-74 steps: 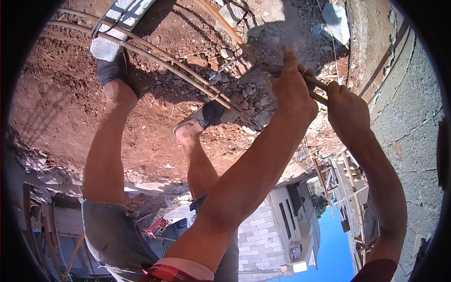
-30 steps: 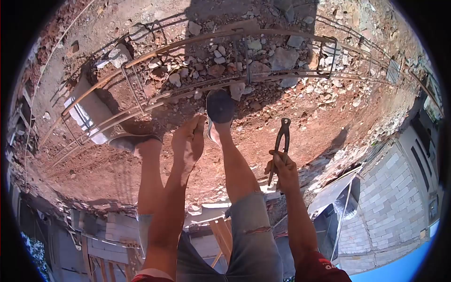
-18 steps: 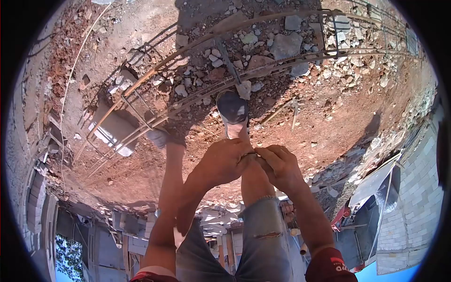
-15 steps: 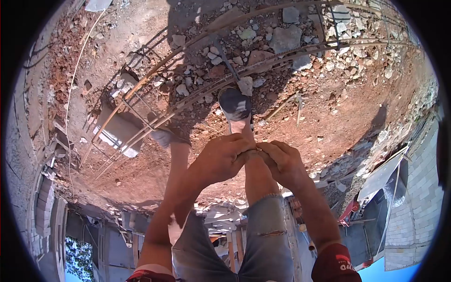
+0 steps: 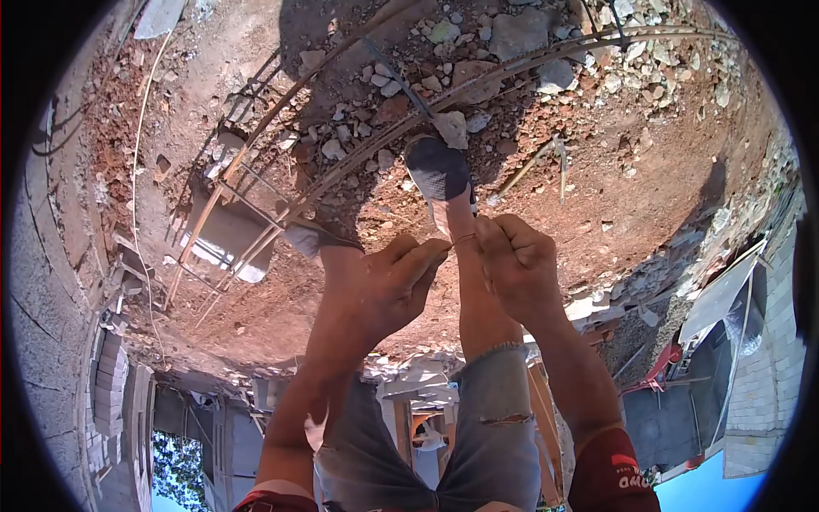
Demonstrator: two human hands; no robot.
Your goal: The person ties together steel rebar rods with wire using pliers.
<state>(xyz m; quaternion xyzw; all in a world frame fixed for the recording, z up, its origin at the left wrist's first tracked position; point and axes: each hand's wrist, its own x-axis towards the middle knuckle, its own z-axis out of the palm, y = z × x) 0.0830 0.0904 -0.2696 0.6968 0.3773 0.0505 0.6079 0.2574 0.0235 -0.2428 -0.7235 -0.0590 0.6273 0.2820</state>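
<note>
A short thin wire [image 5: 461,239] spans the small gap between my hands, in front of my lower leg. My left hand [image 5: 397,283] pinches one end between thumb and forefinger. The other end goes into the closed fingers of my right hand [image 5: 519,263]. Beyond them lies a long rusty rebar frame [image 5: 341,171] with cross ties, curving across the ground in this view. One dark shoe [image 5: 437,171] stands close to its near bars, just past my hands.
Broken stones [image 5: 516,38] and rubble cover the reddish soil [image 5: 589,230]. A flat pale block [image 5: 226,254] lies beneath the frame's left end. A thin pale cord [image 5: 136,196] runs along the left. A grey block wall [image 5: 768,375] rises at the right.
My hands, pressed together before, have drawn apart, exposing the wire between them. The view has shifted slightly.
</note>
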